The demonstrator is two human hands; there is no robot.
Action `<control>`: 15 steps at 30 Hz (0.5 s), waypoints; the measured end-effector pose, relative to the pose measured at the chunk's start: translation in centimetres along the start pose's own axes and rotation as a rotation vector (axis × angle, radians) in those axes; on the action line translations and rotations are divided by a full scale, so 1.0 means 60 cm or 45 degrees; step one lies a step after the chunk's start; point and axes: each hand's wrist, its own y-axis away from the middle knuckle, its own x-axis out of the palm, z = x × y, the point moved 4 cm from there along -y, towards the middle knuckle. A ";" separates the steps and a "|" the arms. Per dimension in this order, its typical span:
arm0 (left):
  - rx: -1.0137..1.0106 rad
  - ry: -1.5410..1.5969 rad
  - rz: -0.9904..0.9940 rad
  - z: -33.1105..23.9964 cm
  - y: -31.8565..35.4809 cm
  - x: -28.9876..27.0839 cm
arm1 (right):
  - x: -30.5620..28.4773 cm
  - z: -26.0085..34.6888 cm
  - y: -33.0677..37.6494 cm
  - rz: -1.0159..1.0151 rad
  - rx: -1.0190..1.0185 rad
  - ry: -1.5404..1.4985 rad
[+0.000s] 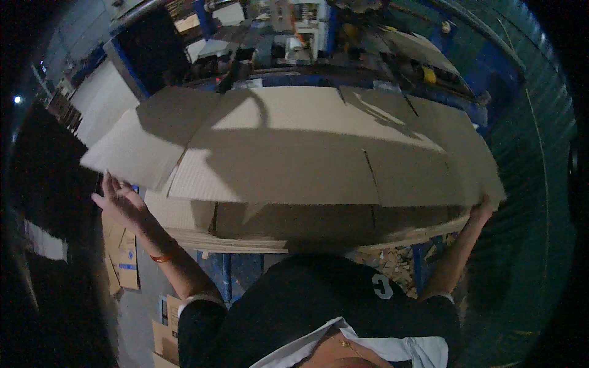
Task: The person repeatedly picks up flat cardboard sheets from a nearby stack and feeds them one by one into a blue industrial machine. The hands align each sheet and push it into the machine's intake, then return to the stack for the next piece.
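A wide, flat brown cardboard sheet with cut slots and crease lines stretches across in front of me. Its near edge is raised over a stack of similar cardboard sheets. My right hand grips the sheet's near right corner, its fingers partly hidden by the board. At the near left corner, my left hand has its fingers stretched and spread. The fingertips reach the sheet's edge there, while the thumb stands away from it.
Beyond the sheet stands a machine with a blue frame. Cardboard scraps lie below the stack on the right. Folded cardboard pieces are on the floor at left. A dark green corrugated wall runs along the right.
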 end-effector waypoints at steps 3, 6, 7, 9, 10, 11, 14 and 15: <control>-0.278 -0.988 0.107 0.077 -0.010 -0.080 | 0.043 0.112 0.046 0.102 -0.128 -0.013; -0.700 -0.340 0.000 0.096 0.033 -0.126 | 0.083 0.203 0.180 0.146 -0.299 0.269; -0.706 -0.334 0.019 0.080 0.058 -0.125 | 0.096 0.227 0.231 0.248 -0.387 0.372; -0.462 -0.753 0.377 0.043 0.122 -0.087 | 0.108 0.230 0.328 0.157 -0.310 1.030; -0.355 -0.873 0.494 0.029 0.158 -0.063 | 0.139 0.234 0.373 0.565 -0.603 1.121; -0.392 -0.817 0.642 0.021 0.196 -0.036 | 0.164 0.219 0.413 0.803 -0.780 1.136; -0.258 -1.025 1.272 0.015 0.296 0.045 | 0.216 0.169 0.485 1.306 -1.164 1.140; 0.079 -1.203 1.596 0.004 0.318 0.069 | 0.221 0.152 0.495 1.431 -1.202 1.321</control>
